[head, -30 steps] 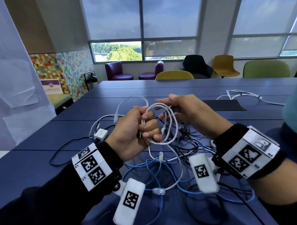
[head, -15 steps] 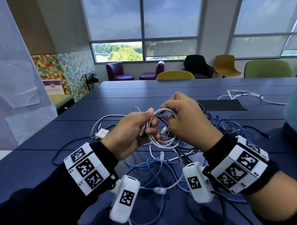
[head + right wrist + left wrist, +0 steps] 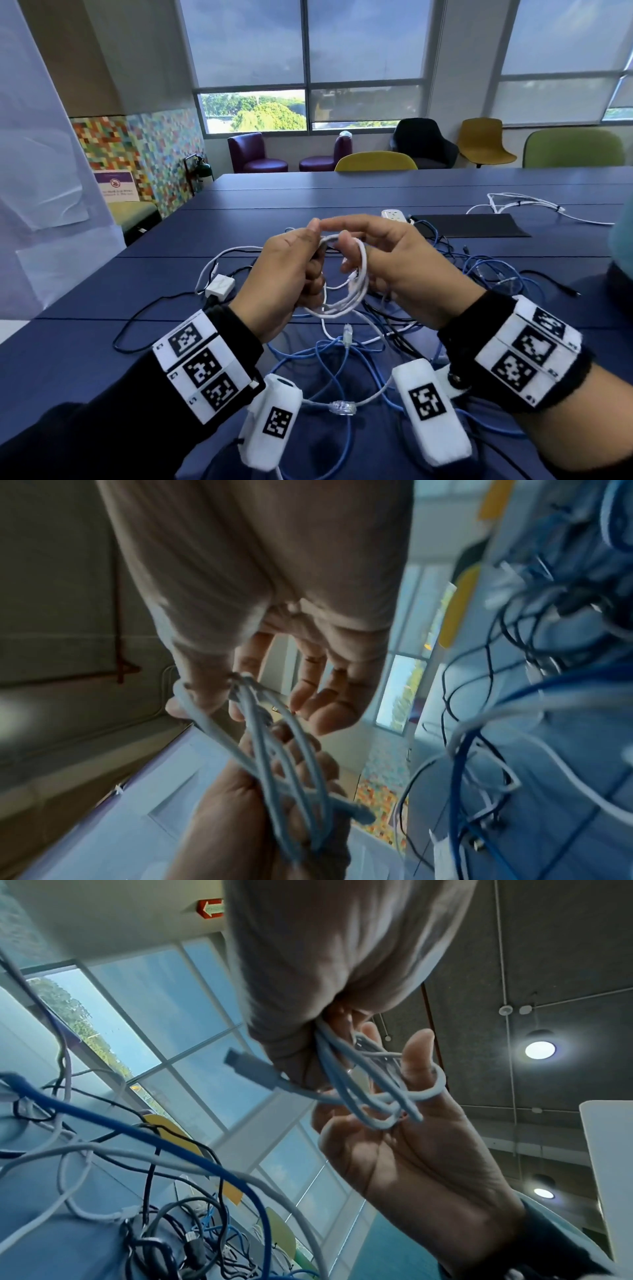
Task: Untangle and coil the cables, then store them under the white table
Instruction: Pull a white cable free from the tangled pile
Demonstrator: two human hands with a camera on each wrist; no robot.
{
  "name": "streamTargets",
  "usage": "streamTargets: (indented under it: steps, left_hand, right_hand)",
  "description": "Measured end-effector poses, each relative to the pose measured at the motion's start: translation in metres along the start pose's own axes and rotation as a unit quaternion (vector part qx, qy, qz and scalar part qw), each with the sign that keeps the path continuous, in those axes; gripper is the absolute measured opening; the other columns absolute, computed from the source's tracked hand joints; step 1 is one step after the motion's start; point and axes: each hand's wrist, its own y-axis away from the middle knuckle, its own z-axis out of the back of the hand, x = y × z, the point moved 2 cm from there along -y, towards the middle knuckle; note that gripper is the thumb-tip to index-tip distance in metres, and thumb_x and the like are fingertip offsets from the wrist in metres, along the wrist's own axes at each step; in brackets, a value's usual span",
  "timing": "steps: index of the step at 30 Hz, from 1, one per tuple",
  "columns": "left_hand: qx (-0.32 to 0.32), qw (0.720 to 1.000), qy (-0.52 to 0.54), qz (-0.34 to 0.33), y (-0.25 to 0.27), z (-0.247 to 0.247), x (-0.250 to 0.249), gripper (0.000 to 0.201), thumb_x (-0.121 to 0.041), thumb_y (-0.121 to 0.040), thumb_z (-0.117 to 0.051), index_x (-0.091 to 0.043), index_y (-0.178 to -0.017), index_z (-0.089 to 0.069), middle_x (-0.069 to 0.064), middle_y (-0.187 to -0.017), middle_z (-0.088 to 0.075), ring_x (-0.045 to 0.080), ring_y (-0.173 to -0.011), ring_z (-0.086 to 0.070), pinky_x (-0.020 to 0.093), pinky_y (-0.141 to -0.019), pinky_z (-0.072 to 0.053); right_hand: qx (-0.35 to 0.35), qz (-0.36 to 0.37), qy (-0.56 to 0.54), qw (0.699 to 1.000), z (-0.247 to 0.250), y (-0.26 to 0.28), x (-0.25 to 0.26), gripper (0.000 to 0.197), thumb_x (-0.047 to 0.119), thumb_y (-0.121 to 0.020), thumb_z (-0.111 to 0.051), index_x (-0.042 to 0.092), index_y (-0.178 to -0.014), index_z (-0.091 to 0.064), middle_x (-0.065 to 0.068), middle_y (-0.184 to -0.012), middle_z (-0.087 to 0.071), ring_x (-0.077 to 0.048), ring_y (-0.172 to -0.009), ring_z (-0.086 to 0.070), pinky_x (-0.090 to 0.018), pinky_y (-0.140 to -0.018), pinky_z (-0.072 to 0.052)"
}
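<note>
A thin white cable coil (image 3: 359, 287) hangs between my hands above the blue table (image 3: 102, 342). My left hand (image 3: 308, 270) grips one side of the coil in its fist. My right hand (image 3: 346, 246) has its fingers stretched out, the index tip meeting the left thumb, and a loop lies hooked over its thumb (image 3: 416, 1056). The left wrist view shows the coil (image 3: 369, 1093) with a USB plug (image 3: 240, 1058) sticking out of the left fist. In the right wrist view the coil (image 3: 274, 750) runs from my right thumb down into the left hand (image 3: 240, 818).
A tangle of blue, black and white cables (image 3: 342, 359) lies under my hands. A white adapter (image 3: 220, 286) sits to the left, and a power strip (image 3: 395, 215) and black mat (image 3: 469, 224) lie beyond. Another white cable (image 3: 524, 202) lies far right. Chairs line the far edge.
My right hand has let go of the coil and spread its fingers, keeping a loop on its thumb. The left hand still grips the coil, and both hands have risen slightly.
</note>
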Motion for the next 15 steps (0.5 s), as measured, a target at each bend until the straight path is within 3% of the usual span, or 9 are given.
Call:
streamTargets:
  steps: [2,3,5,6,10,12,15]
  left_hand:
    - [0.012,1.0,-0.017,-0.012,-0.002,0.0,-0.002,0.04,-0.032,-0.103,-0.04,-0.009,-0.075,-0.058,0.001,-0.061,-0.017,0.01,-0.049,-0.014,0.018,-0.045,-0.017]
    - [0.013,0.999,-0.029,-0.016,-0.002,0.0,-0.003,0.039,-0.031,-0.102,-0.042,-0.007,-0.08,-0.063,0.001,-0.061,-0.018,0.011,-0.049,-0.015,0.019,-0.045,-0.017]
    - [0.007,0.998,-0.058,-0.022,-0.004,0.002,-0.005,0.037,-0.03,-0.101,-0.045,0.004,-0.09,-0.057,-0.003,-0.057,-0.021,0.012,-0.047,-0.017,0.018,-0.043,-0.022]
    - [0.0,0.997,-0.078,-0.027,-0.006,0.003,-0.005,0.035,-0.029,-0.101,-0.046,0.002,-0.087,-0.054,-0.004,-0.055,-0.023,0.011,-0.046,-0.019,0.017,-0.042,-0.024]
    - [-0.061,0.98,-0.171,-0.077,-0.015,0.009,-0.002,0.034,-0.034,-0.099,-0.049,-0.011,-0.074,-0.046,-0.013,-0.047,-0.032,0.011,-0.042,-0.026,0.021,-0.043,-0.028]
    - [-0.073,0.971,-0.205,-0.102,-0.015,0.01,0.002,0.039,-0.046,-0.091,-0.049,-0.013,-0.072,-0.043,-0.011,-0.048,-0.033,0.016,-0.046,-0.026,0.033,-0.048,-0.027]
    - [-0.097,0.963,-0.222,-0.119,-0.016,0.011,0.005,0.035,-0.048,-0.091,-0.048,-0.022,-0.068,-0.043,-0.01,-0.05,-0.037,0.017,-0.048,-0.029,0.041,-0.051,-0.029]
  right_hand:
    - [0.015,-0.031,-0.051,0.998,-0.001,0.002,-0.001,0.033,0.035,-0.078,-0.062,0.02,-0.106,-0.073,-0.002,-0.093,-0.07,-0.012,-0.07,-0.059,-0.023,-0.059,-0.055]
    - [0.013,-0.047,-0.082,0.995,0.0,0.002,-0.002,0.035,0.036,-0.08,-0.06,0.019,-0.108,-0.072,0.0,-0.093,-0.071,-0.013,-0.072,-0.06,-0.026,-0.061,-0.056]
    - [-0.003,-0.083,-0.144,0.986,0.001,0.002,-0.002,0.037,0.035,-0.082,-0.059,0.017,-0.112,-0.071,-0.001,-0.091,-0.069,-0.017,-0.074,-0.058,-0.03,-0.062,-0.056]
    - [-0.018,-0.099,-0.156,0.983,0.001,0.002,-0.003,0.038,0.035,-0.082,-0.061,0.017,-0.113,-0.071,0.0,-0.089,-0.066,-0.017,-0.074,-0.055,-0.03,-0.062,-0.054]
    - [-0.129,-0.107,-0.093,0.981,0.005,0.0,-0.005,0.039,0.027,-0.067,-0.078,0.007,-0.101,-0.074,0.007,-0.063,-0.057,-0.013,-0.06,-0.04,-0.026,-0.057,-0.034]
    - [-0.165,-0.085,-0.043,0.982,0.007,0.003,-0.001,0.035,0.023,-0.063,-0.084,0.002,-0.087,-0.07,0.0,-0.058,-0.053,-0.013,-0.049,-0.038,-0.025,-0.046,-0.031]
    - [-0.201,-0.049,0.009,0.978,0.01,0.008,0.003,0.032,0.018,-0.066,-0.086,0.003,-0.076,-0.059,-0.005,-0.051,-0.047,-0.013,-0.038,-0.036,-0.021,-0.038,-0.028]
